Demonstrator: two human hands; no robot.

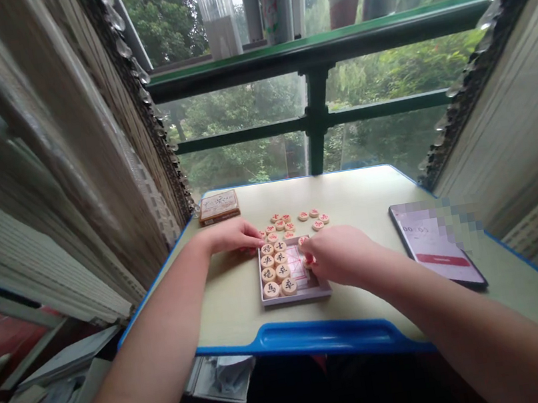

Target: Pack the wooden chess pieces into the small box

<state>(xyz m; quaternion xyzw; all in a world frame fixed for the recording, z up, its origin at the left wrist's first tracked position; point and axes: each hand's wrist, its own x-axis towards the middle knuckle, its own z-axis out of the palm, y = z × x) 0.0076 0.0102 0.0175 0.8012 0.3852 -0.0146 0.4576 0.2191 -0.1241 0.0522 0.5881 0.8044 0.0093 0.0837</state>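
A shallow box (298, 298) lies on the small table, with black-lettered xiangqi pieces (282, 271) in two columns along its left side. Bare box floor with red lines (297, 261) shows to the right of them. My right hand (338, 255) reaches over the box's right side, its fingertips pinched on a xiangqi piece that they partly hide. One red-lettered piece (304, 241) sits in the top right corner. My left hand (233, 235) is at the box's top left corner, fingers closed; what they grip is hidden. Several loose red-lettered pieces (280, 225) lie beyond the box.
A brown patterned box (219, 206) stands at the table's far left. To the right lies a phone (432, 248) with a lit screen. The table has a blue front edge (324, 338). Cans (277, 8) stand on the window ledge, and curtains hang on both sides.
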